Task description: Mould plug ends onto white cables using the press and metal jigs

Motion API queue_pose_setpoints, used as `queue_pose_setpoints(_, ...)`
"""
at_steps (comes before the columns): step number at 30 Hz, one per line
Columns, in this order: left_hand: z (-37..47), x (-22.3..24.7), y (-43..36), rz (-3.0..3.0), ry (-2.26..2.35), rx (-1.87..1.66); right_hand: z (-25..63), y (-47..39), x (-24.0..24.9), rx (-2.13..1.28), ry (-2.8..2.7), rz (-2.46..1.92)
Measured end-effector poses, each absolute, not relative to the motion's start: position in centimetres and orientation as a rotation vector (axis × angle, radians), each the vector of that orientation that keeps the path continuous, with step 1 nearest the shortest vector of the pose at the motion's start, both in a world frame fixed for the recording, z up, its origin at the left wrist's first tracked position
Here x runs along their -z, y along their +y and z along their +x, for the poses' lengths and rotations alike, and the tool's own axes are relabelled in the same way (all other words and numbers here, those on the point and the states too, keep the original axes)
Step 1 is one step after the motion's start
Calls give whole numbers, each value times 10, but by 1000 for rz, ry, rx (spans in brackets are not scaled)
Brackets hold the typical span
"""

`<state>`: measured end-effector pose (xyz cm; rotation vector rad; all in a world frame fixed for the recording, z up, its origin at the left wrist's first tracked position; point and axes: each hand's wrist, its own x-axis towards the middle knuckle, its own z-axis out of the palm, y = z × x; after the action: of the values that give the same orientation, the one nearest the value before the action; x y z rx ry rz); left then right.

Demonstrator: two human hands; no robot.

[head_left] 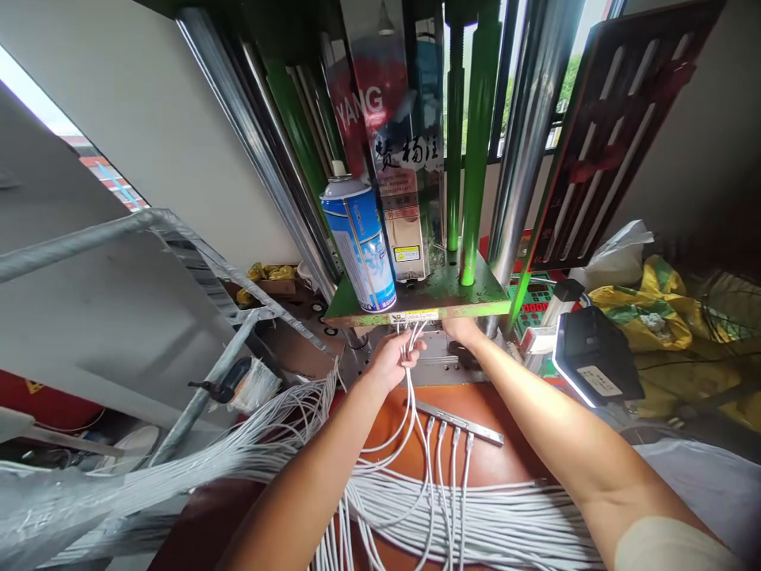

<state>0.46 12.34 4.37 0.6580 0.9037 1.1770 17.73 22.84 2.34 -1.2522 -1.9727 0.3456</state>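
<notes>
White cables (410,381) run up through my left hand (393,357), whose fingers are closed around them just below the front edge of the green press plate (428,308). The upper ends of these cables go under that plate, out of sight. My right hand (462,331) reaches beneath the plate's right part; its fingers are hidden there. Nearer to me, a metal bar (460,420) lies slanted on the reddish-brown work surface (380,420), with several cable plugs (456,434) seated along it.
A blue spray can (361,246) stands on the press plate. White cable bundles (476,515) spread across the front and left. Steel columns (535,103) flank the press. A black box (598,357) and control panel (535,305) sit right, a grey metal frame (226,349) left.
</notes>
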Motion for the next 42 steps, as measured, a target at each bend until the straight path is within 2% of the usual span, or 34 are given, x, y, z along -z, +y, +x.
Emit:
queue_pose_setpoints(9, 15, -61, 134, 638, 905, -1127, 189, 232, -50, -398, -1891, -1181)
queue_pose_setpoints(17, 41, -60, 2, 567, 900, -1096, 221, 117, -17, -401, -1839, -1207)
queue_pose_setpoints(21, 56, -50, -52, 428, 986, -1151, 223, 73, -3, -266, -1902, -1291)
queue_pose_setpoints(25, 59, -47, -82, 452, 1097, -1166, 231, 66, 6, -231, -1882, -1387)
queue_pose_setpoints(32, 40, -47, -88, 863, 1216, -1194, 248, 58, 8, -437, -2114, -1341)
queue_pose_setpoints(34, 37, -49, -86, 964, 1262, -1171, 247, 55, -3, -639, -2000, -1280)
queue_pose_setpoints(40, 32, -50, -80, 1095, 1278, -1084, 225, 45, -56, -1860, -1477, -770)
queue_pose_setpoints(42, 28, -48, -75, 1142, 1282, -1047, 221, 45, -60, -2057, -1367, -565)
